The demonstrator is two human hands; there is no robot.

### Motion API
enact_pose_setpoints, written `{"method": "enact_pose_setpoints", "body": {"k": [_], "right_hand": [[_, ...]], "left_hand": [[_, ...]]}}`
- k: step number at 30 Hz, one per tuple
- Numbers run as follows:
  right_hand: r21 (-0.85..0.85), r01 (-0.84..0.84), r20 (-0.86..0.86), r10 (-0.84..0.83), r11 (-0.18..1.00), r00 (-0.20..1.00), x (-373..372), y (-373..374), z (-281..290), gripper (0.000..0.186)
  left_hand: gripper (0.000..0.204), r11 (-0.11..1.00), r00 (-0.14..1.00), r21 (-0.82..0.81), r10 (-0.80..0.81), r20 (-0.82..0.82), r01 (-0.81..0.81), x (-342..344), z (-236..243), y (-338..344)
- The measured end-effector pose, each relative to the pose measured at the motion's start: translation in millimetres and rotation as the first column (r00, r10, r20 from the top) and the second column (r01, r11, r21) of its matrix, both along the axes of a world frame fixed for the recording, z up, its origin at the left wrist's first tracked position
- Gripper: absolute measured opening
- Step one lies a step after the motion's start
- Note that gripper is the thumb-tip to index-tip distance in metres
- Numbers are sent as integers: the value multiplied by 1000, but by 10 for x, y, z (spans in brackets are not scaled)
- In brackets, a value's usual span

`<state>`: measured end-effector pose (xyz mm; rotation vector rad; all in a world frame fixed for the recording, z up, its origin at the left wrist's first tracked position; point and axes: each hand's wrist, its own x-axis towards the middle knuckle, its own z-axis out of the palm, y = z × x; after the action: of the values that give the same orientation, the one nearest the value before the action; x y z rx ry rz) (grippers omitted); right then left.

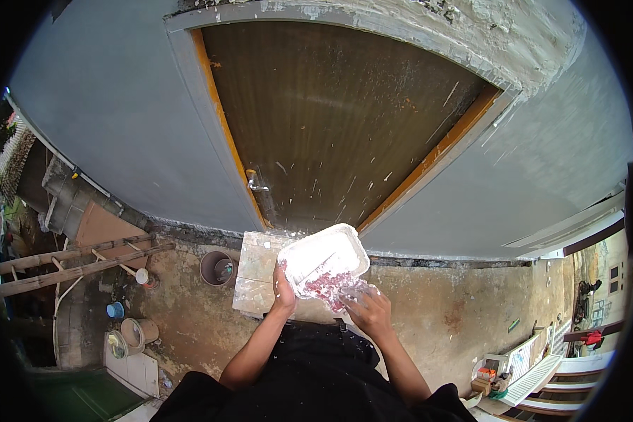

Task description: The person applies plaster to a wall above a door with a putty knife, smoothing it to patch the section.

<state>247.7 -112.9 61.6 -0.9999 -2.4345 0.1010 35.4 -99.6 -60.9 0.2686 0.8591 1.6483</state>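
Note:
My left hand (284, 292) grips the left side of a white rectangular tray-like object (321, 247) coated with white paste. A pinkish-red, white-smeared material (325, 285) shows along its lower part. My right hand (366, 306), with paste-smeared fingers curled, is at the lower right edge beside that material; what exactly it holds is unclear. A flat, stained board (259, 267) lies below the object, in front of a brown door (337, 119) with a metal lever handle (257, 184).
Bamboo ladder (63, 271), dark bucket (218, 267) and small containers (133, 332) stand at left. Grey walls (105, 91) flank the door. A concrete floor (443, 316) runs below. Boards and assorted items (520, 373) sit at lower right.

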Motion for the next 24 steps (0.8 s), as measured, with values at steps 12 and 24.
{"method": "enact_pose_setpoints", "body": {"k": [12, 24], "right_hand": [[-63, 250, -239, -258, 966, 936, 298, -130, -374, 32], [-762, 606, 160, -842, 226, 516, 818, -122, -4166, 34]], "left_hand": [[52, 982, 1000, -186, 21, 6, -20, -298, -116, -439], [60, 931, 996, -358, 41, -76, -65, -982, -1782, -757]]}}
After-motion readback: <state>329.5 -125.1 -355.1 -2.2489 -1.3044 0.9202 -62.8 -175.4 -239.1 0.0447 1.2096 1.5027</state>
